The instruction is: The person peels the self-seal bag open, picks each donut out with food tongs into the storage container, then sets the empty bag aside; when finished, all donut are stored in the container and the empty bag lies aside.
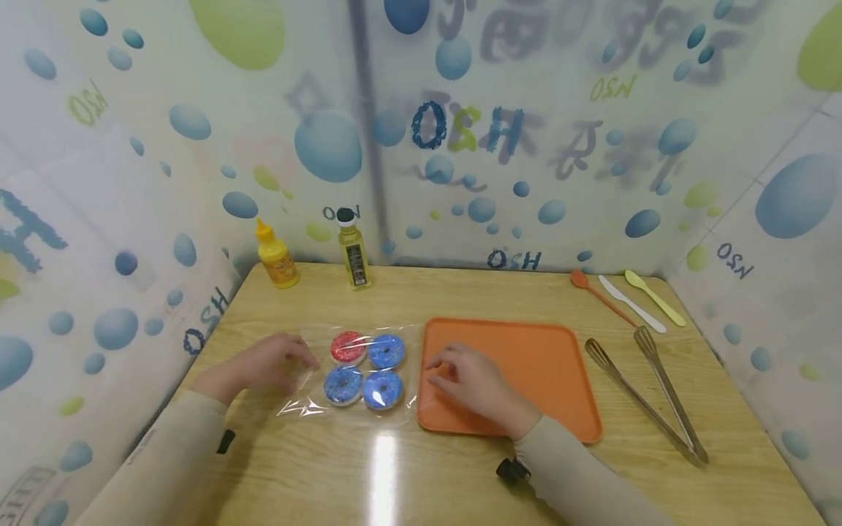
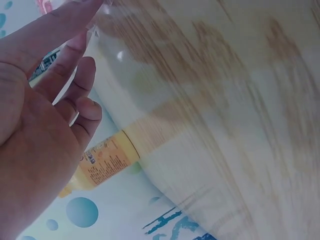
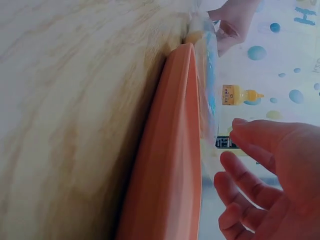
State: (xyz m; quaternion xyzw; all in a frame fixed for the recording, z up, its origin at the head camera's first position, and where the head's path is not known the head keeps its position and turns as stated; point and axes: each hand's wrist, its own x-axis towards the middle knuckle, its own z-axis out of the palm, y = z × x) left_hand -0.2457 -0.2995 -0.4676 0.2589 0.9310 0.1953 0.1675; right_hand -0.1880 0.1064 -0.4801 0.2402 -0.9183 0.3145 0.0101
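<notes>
A: Where's the bag (image 1: pixel 309 404)?
B: Flat on the table (image 1: pixel 316 467), just right of the left grip (image 1: pixel 272 363) and left of the right grip (image 1: pixel 473 380).

A: And inside it?
B: One red donut (image 1: pixel 338 349) and three blue donuts (image 1: pixel 383 391). The clear plastic shows mainly by its glints, so its edges are hard to trace.

A: Is the left grip pinching it?
B: I cannot tell. From the head that grip is blurred, fingers loosely bent at the bag's left edge; in the left wrist view the foremost fingertip runs off the top.

A: The right grip?
B: Spread, thumb and fingers apart and slightly bent, over the left part of the tray (image 1: pixel 536 365). Hand and forearm hide some of the tray's surface and near rim. The right wrist view catches only part of the tray, cut off at the bottom.

A: Anything farther out?
B: Beyond the left grip stand a yellow bottle (image 1: pixel 279 264) and, more to the right, a dark-capped bottle (image 1: pixel 355 256), partly covered by fingers in both wrist views. Right of the right grip, past the tray, lie tongs (image 1: pixel 677 402); beyond those, an orange spoon (image 1: pixel 601 297), a knife (image 1: pixel 633 305) and a green spoon (image 1: pixel 656 299). Whether tongs and orange spoon touch, I can't make out.
</notes>
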